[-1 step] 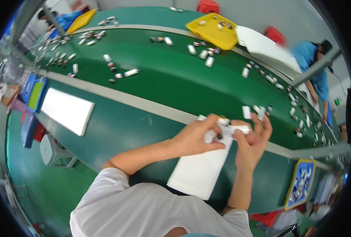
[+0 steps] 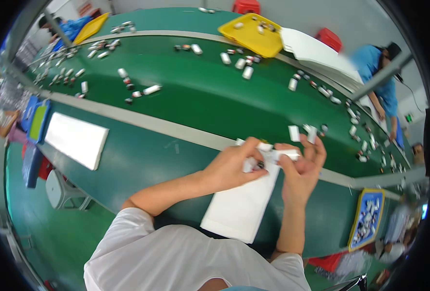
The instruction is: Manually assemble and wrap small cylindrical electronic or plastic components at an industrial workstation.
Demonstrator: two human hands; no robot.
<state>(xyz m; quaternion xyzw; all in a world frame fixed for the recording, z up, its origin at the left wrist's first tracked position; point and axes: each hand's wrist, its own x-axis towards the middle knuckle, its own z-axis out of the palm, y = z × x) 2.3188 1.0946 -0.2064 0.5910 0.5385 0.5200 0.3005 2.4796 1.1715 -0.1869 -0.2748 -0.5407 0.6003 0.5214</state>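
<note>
Over the near bench, my left hand (image 2: 227,167) is closed on a small white piece with a dark round end (image 2: 260,165). My right hand (image 2: 299,177) pinches a short white cylinder (image 2: 288,154) between thumb and fingers, and a second small white piece (image 2: 312,135) stands between its raised fingertips. The hands nearly meet, and what lies between their fingers is partly hidden and blurred. Beneath them rests a white rectangular pad (image 2: 239,208) on the green bench. Just beyond the right fingertips, another white piece (image 2: 294,133) lies on the green belt.
Several small white and dark pieces (image 2: 248,72) lie scattered along the green belt (image 2: 195,106). A yellow tray (image 2: 229,30) sits across it. To the left are a white stack (image 2: 77,140) and a stool (image 2: 62,191); a filled blue-and-yellow tray (image 2: 351,240) stands right. Co-workers sit around.
The whole view has shifted slightly, so the scene sits a little further left and higher. Both hands keep nearly the same pose and hold the same pieces.
</note>
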